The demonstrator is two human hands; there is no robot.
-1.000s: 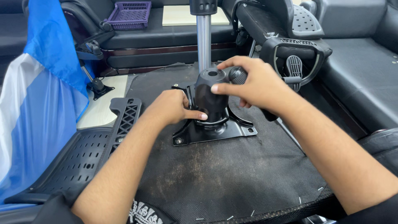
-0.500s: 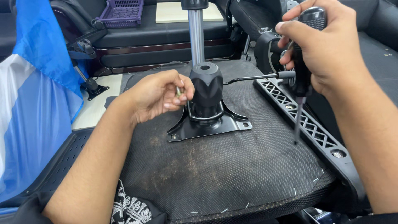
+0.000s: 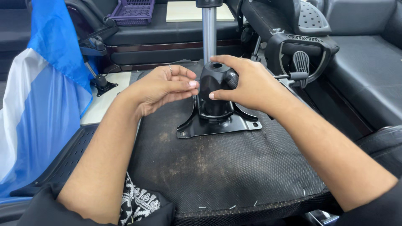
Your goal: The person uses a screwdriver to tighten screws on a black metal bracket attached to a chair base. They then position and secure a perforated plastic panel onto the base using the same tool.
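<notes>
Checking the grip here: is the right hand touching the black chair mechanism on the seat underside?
Touching. The head view shows the right hand wrapped over the black chair mechanism, thumb pressed against its front.

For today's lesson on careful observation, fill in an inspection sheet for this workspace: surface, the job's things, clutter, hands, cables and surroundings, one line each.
Surface: dark fabric underside of an upturned chair seat, dusty, staples along its near edge.
Job's things: black metal chair mechanism with flat base plate standing on the seat; chrome gas-lift column rising behind it.
Clutter: nothing seen on the seat.
Hands: left hand with fingers pinched beside the mechanism's housing; right hand gripping the housing's top and a black knob.
Cables: nothing seen.
Surroundings: blue and white cloth at left, purple plastic basket behind, black chair armrests at right.
</notes>
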